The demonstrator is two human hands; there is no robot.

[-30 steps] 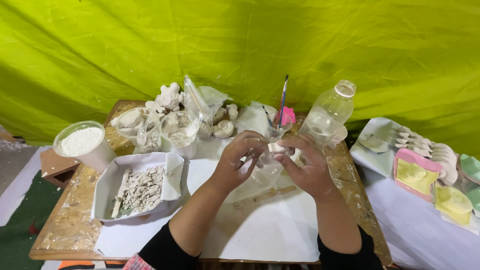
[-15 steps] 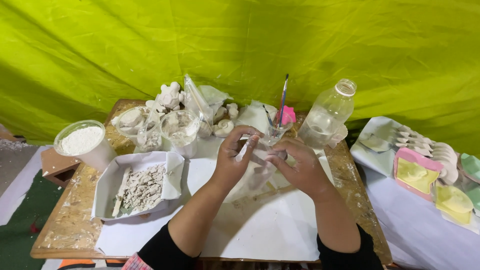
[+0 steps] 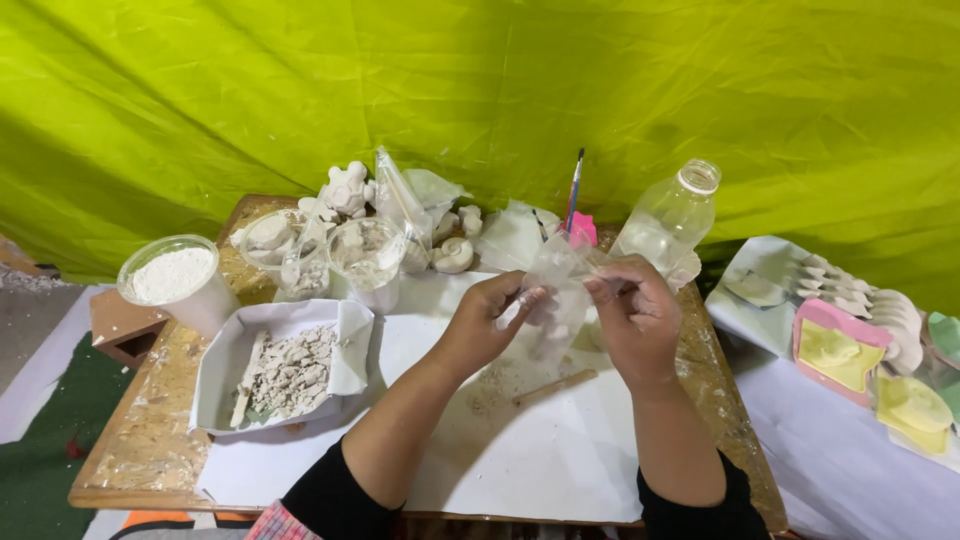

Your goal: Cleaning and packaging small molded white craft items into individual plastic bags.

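Clear plastic bag (image 3: 556,290) is being pinched taut between left hand (image 3: 487,322) and right hand (image 3: 632,318) — raised above the worktop (image 3: 540,450), away from the plaster dust.

Person's own arms: left hand (image 3: 487,325) and right hand (image 3: 634,315) bare, without gloves or rings; black sleeves pushed up above both elbows; forearms uncovered.

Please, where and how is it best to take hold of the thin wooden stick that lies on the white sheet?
Probably pinch the wooden stick near its middle, from above. It lies flat and bare on the white sheet, slanting up toward the right, just below the right hand. That hand is nearest, but both it and the left hand hold a clear plastic bag.
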